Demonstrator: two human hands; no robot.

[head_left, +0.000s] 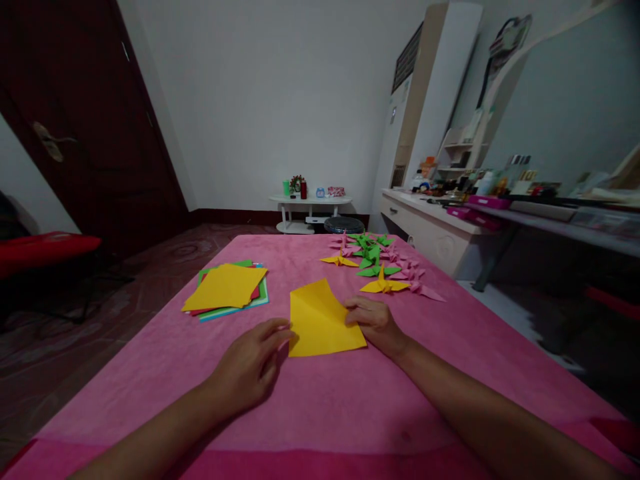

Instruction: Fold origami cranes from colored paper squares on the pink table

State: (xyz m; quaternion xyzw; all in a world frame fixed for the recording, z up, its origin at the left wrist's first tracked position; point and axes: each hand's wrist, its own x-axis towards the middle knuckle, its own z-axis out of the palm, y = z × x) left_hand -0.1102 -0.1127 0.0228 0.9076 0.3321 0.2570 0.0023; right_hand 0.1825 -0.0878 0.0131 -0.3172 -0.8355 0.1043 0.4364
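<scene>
A square yellow sheet of origami paper (325,327) lies in front of me on the pink cloth, with a crease and a raised upper part. My left hand (250,363) has its curved fingertips on the sheet's left edge. On the opposite side, my right hand (375,323) grips the right edge, fingers bent over it and thumb hidden. To the left sits a stack of coloured paper (225,288), yellow on top with red, green and blue edges below. Folded paper cranes in yellow (384,285), green (370,255) and pink (413,273) are grouped at the back right.
A pink cloth (310,420) covers the table. Beyond it stand a small white side table (310,200) with little items and a round dark stool (344,225). A cluttered dresser (435,217) is on the right, a red seat (47,250) on the left.
</scene>
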